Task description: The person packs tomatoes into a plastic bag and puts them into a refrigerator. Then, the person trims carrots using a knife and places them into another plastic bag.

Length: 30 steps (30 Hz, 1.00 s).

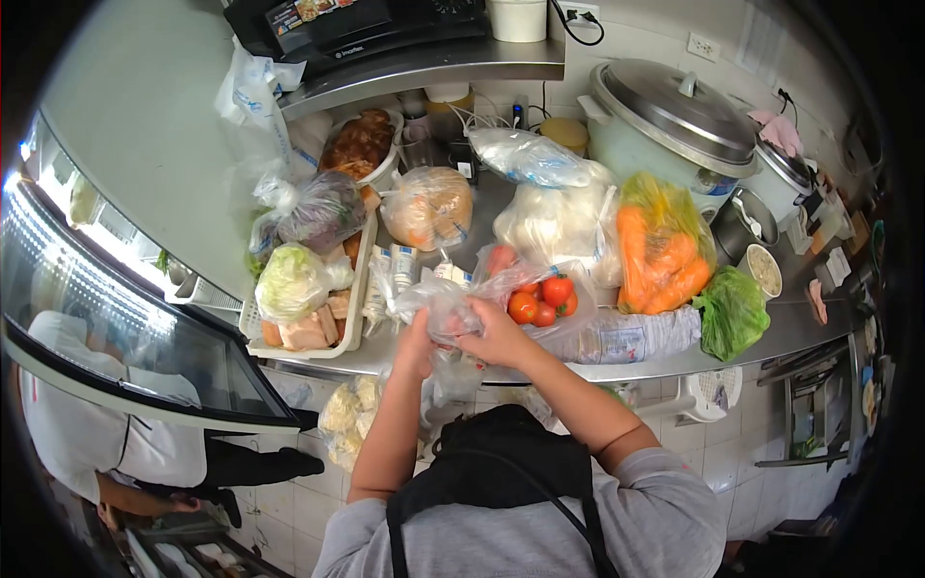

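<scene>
At the counter's front edge, my left hand (416,343) and my right hand (497,332) are both closed on a crumpled clear plastic bag (436,301). What the bag holds, if anything, I cannot make out. Just right of it, several red tomatoes (544,313) lie in an open clear bag. White packages with printed labels (400,265) lie behind my left hand. Further left, a white plastic tray (358,318) holds wrapped food, with a bagged lettuce (292,282) on top.
Bagged carrots (665,255), a green bag (730,313) and a white bag (549,226) lie to the right. A large rice cooker (665,125) stands behind. A glass display case (116,299) borders the left, with another person (116,395) beyond. A bag of pale yellow pieces (349,419) hangs or stands below the counter.
</scene>
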{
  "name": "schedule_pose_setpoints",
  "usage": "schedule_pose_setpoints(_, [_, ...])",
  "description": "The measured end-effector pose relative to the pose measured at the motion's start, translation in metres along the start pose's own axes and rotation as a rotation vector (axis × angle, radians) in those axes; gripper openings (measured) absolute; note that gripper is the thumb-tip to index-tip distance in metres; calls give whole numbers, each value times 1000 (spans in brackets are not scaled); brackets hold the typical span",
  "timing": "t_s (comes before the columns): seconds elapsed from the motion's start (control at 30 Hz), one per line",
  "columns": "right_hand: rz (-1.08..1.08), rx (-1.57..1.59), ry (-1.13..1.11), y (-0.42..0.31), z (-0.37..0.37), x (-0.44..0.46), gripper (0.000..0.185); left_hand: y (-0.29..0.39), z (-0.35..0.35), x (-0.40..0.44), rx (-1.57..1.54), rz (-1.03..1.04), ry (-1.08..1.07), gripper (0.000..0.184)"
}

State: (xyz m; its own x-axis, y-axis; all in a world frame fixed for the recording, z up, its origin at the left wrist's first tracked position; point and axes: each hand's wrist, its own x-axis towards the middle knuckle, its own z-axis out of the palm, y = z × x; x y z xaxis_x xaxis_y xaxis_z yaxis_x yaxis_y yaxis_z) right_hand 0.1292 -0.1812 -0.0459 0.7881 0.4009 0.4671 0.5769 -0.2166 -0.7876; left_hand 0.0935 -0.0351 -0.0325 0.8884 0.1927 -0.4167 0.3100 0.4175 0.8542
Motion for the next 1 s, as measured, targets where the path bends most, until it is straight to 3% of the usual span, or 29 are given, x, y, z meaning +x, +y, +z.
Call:
schedule_pose_setpoints(0.13, [191, 75, -135, -7, -13, 5, 22, -6, -2, 2, 133, 5, -120, 41])
schedule_pose_setpoints(0.2, [345, 264, -170, -12, -19, 9, 21, -11, 8, 0, 63, 128, -77, 42])
schedule_pose_setpoints(0.3, [407, 340, -142, -7, -13, 8, 18, -20, 10, 4, 36, 229, -30, 43])
schedule_pose_setpoints(0.5, [648, 1063, -1, -7, 6, 1, 22, -5, 19, -11, -14, 226, 63, 44])
schedule_pose_setpoints(0.6, [762, 1091, 22, -7, 13, 1, 28, -1, 23, -18, -154, 160, 33, 41])
schedule_pose_setpoints(0.7, [786, 612, -101, -17, 1, 3, 35, -5, 23, -19, -294, 90, 43, 41])
schedule_pose_setpoints(0.8, [433, 276, 36, -16, 3, -10, 43, -10, 17, -15, -362, 74, 84, 40])
schedule_pose_setpoints(0.9, [-91, -80, 178, -33, -3, -22, 49, -4, 14, -15, -318, 154, 152, 37])
schedule_pose_setpoints(1.0, [104, 137, 4, -45, 3, -23, 49, -8, 18, -17, -118, 315, 168, 31])
